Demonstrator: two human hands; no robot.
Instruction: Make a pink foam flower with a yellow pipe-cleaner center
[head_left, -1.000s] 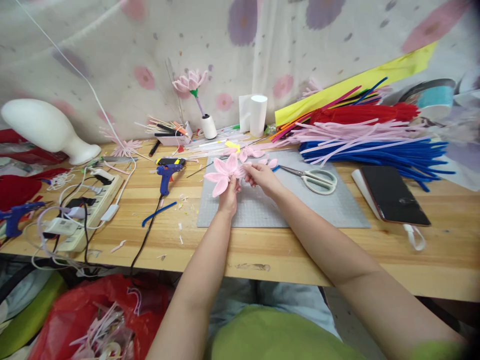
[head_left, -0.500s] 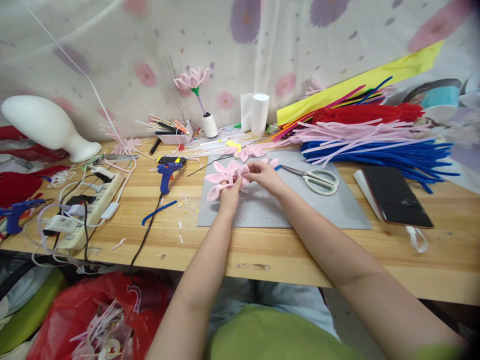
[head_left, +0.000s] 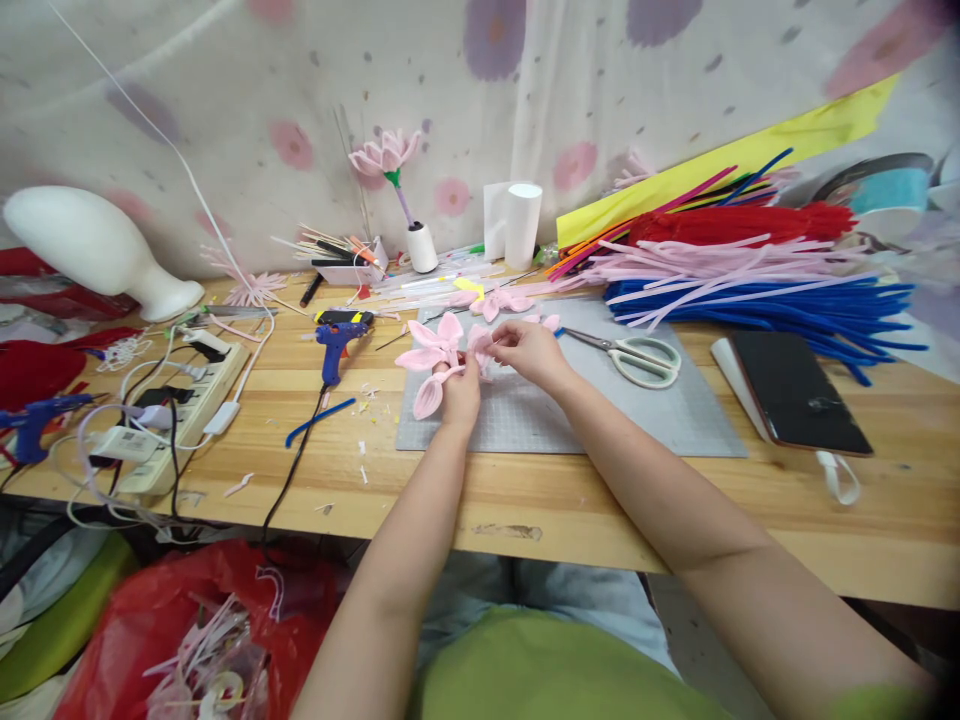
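My left hand (head_left: 460, 394) is closed around the base of a pink pipe-cleaner flower (head_left: 433, 345), whose petals fan out to the left. Against its right side, my right hand (head_left: 525, 350) pinches a pink petal (head_left: 480, 342); the fingertips partly cover it. Both hands are above a grey cutting mat (head_left: 540, 425). More pink petals (head_left: 499, 302) lie just beyond the hands. Scissors (head_left: 637, 360) with pale handles rest on the mat to the right of my right hand.
A blue glue gun (head_left: 337, 350) and a power strip (head_left: 187, 430) with tangled cords are on the left. A finished pink flower (head_left: 386, 155) stands in a white holder. Pipe-cleaner bundles (head_left: 750, 300) and a phone (head_left: 799, 390) occupy the right. A red bag (head_left: 300, 610) hangs below the edge.
The pink flower has turned in my left hand, its petals now spreading farther left and a lower petal facing the camera. My right hand stays pinched at its right side.
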